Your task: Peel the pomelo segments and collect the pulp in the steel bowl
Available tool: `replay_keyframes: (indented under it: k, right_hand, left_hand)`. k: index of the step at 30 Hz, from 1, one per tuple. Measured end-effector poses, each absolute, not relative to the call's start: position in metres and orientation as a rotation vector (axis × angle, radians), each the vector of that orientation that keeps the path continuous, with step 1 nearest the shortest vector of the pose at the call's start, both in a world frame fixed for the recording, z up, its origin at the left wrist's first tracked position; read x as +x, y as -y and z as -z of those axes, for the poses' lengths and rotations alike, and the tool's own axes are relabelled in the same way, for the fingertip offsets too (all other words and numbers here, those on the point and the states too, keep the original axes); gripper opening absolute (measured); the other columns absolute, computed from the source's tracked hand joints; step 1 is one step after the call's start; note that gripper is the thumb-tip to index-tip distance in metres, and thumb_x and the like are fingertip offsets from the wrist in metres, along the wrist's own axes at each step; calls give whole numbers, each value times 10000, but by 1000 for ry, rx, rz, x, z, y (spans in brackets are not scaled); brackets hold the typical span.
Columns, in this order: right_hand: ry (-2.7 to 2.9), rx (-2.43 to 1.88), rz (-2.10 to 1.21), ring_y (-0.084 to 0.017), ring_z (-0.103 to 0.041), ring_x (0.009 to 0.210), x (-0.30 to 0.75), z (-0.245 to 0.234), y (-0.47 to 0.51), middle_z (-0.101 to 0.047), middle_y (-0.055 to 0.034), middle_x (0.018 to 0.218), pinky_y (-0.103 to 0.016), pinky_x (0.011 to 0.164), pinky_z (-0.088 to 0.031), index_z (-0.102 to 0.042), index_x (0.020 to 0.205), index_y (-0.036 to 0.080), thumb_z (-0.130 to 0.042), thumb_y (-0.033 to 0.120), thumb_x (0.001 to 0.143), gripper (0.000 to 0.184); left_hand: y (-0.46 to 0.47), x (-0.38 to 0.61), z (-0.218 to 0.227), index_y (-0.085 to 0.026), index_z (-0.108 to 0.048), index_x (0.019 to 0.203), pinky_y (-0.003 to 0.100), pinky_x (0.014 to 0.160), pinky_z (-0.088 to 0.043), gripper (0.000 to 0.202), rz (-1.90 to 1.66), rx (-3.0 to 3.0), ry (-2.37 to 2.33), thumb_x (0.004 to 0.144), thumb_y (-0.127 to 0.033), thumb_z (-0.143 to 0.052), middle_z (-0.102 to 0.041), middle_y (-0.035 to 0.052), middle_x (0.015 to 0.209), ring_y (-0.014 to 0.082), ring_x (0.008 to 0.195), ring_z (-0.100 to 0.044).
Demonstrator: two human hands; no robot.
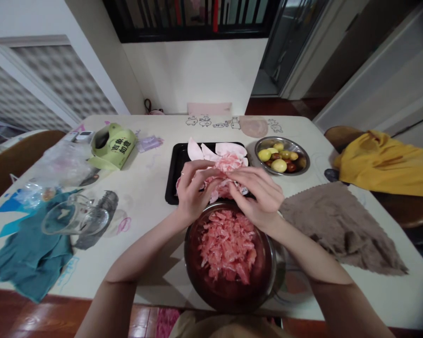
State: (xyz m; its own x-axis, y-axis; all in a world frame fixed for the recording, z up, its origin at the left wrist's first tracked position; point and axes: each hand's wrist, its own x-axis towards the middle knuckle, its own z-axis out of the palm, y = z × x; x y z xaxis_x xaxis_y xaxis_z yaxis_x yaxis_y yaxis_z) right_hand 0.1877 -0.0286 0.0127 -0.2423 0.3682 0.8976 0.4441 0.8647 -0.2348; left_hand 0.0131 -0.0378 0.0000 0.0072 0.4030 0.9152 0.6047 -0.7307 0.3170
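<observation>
My left hand [197,188] and my right hand [259,195] meet at the fingertips above the near edge of a black tray [172,176]. Fingers and thumbs on both are bent together in a pinch; what lies between them is mostly hidden, with pinkish bits showing behind. On the tray are thick pale pieces of pomelo peel [231,149] and a heap of pink-white membrane scraps [229,162]. Below my hands, close to my body, a steel bowl [193,277] holds a mound of loose red pomelo flesh [229,246].
A steel bowl of small green and brown fruits [279,165] stands right of the tray. A brown cloth [341,225] lies at right. Leftward are a glass pitcher [81,218], a teal cloth [38,258], clear plastic bags [61,162] and a green paper box [114,148]. A yellow cloth [384,162] drapes a chair.
</observation>
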Motion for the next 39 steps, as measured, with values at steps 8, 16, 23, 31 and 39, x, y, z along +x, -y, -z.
replay_keyframes:
  k: [8, 16, 23, 31, 39]
  right_hand:
    - [1746, -686, -291, -182, -725, 868, 184, -22, 30, -788, -15, 913, -368, 813, -607, -762, 993, 256, -721, 138, 896, 158]
    - [1706, -792, -388, -180, -709, 844, 185, -27, 31, -772, -15, 877, -382, 831, -596, -763, 902, 248, -729, 187, 887, 71]
    - [1666, -812, -572, -165, -702, 827, 187, -27, 34, -760, -14, 866, -355, 800, -606, -775, 896, 240, -722, 207, 895, 63]
    - [1626, -821, -687, -155, -705, 824, 186, -26, 34, -758, -14, 872, -319, 777, -598, -767, 889, 228, -733, 210, 883, 39]
    - [1722, -848, -477, -175, -712, 867, 185, -26, 30, -776, -20, 909, -363, 809, -598, -756, 951, 234, -719, 203, 873, 92]
  left_hand:
    - [40, 13, -3, -222, -686, 1023, 344, 844, -535, 206, 1780, -2135, 1014, 877, -91, -750, -767, 2, 970, 168, 923, -702]
    - [38, 10, -4, -247, -684, 1015, 335, 802, -483, 186, 1752, -2144, 1040, 918, -89, -698, -770, -16, 959, 148, 860, -719]
    - [41, 13, -3, -265, -700, 1083, 347, 800, -506, 195, 1789, -2215, 1031, 914, -174, -736, -764, -11, 974, 155, 867, -712]
    - [42, 13, -4, -271, -725, 1036, 359, 812, -530, 205, 1885, -2221, 1036, 877, -149, -770, -787, -20, 955, 160, 866, -710]
    - [39, 16, -2, -235, -697, 1016, 369, 839, -595, 223, 1881, -2214, 973, 862, -89, -765, -772, 4, 992, 165, 931, -717]
